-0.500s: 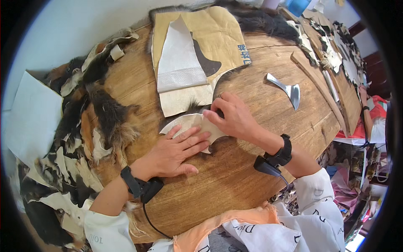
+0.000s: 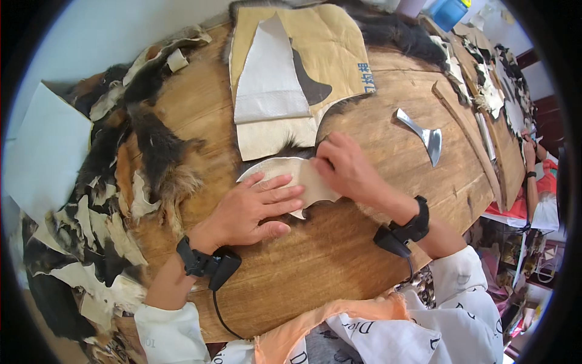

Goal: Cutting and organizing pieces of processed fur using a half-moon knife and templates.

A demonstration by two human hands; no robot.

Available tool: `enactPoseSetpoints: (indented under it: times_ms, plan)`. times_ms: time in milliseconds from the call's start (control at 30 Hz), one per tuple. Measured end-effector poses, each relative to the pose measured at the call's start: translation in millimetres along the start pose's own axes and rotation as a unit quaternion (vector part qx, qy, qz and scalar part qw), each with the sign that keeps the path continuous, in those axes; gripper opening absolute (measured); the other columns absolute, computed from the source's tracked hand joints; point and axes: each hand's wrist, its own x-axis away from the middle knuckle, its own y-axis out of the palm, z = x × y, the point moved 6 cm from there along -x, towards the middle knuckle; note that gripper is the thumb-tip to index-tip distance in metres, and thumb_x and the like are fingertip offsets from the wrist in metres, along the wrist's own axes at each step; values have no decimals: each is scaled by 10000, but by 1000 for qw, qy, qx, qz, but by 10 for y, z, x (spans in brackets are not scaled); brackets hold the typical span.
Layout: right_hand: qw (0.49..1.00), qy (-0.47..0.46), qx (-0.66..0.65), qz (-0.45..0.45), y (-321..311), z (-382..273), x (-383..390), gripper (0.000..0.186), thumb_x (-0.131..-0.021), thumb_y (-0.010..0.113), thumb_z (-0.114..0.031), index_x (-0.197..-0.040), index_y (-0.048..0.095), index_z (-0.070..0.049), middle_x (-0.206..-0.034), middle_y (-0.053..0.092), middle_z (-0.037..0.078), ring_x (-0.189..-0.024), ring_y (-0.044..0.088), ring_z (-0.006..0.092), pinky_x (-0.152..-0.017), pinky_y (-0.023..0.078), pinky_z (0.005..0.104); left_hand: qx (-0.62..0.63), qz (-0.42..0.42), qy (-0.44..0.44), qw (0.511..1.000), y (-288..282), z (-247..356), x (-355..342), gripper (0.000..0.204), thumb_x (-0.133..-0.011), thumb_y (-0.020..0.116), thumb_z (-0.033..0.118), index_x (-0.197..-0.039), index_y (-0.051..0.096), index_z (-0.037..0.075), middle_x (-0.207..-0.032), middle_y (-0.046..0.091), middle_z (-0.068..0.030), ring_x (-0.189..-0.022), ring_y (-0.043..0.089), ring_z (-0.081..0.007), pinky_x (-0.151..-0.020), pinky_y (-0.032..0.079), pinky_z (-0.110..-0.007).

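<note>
A pale, curved piece of fur hide (image 2: 314, 180) lies skin side up on the wooden table, dark hair showing along its edges. My left hand (image 2: 251, 209) rests flat across its left part with the fingers spread. At its upper right edge, my right hand (image 2: 345, 167) is closed, fingers curled down against the hide. Whatever sits between those fingertips is hidden. Beyond my hands is a larger hide (image 2: 276, 141), with a tan paper pattern (image 2: 339, 51) and a white pointed sheet (image 2: 267, 79) on top.
A metal fan-shaped blade (image 2: 424, 136) lies to the right, near a long wooden strip (image 2: 467, 142). Fur scraps (image 2: 151, 145) heap along the left, beside a white board (image 2: 48, 148). A blue container (image 2: 447, 13) stands at the back. Another person's arm (image 2: 531, 176) shows at far right.
The whole view has shifted slightly to the right. My right hand has moved a little right along the hide's edge, its fingers more curled. My left hand stays flat on the piece.
</note>
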Motion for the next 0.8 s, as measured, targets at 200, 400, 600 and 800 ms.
enactPoseSetpoints:
  times_ms: [200,400,600,800]
  plan:
    - [988,92,99,72,-579,1021,-431,265,-807,537,-149,-1050,546,-43,-1055,553,180,-1016,485,366,-871,400,414,264,389,-303,829,-687,-688,78,359,-906,506,275,-1142,573,14,-1135,588,-104,-992,567,-168,-837,436,-292]
    - [966,153,205,-36,-289,1540,-861,433,-882,417,-327,-1273,445,-143,-1289,432,193,-1270,299,363,-1007,292,457,193,389,-460,774,-653,-1982,34,448,-851,592,252,-1196,513,-24,-1002,618,-93,-830,579,-113,-688,460,-230]
    - [952,175,237,-76,-97,1755,-827,588,-898,359,-423,-1364,296,-70,-1414,265,202,-1325,214,353,-1049,219,468,315,360,-430,766,-768,-2265,-502,498,-775,671,203,-1170,508,-53,-874,621,-68,-683,550,-91,-593,441,-207]
    - [966,124,219,-53,85,1925,-867,584,-908,343,-423,-1357,292,-53,-1391,307,207,-1308,250,354,-1034,240,465,264,339,-346,834,-743,-2439,-658,400,-641,744,235,-936,598,6,-756,638,-84,-686,606,-197,-634,466,-313]
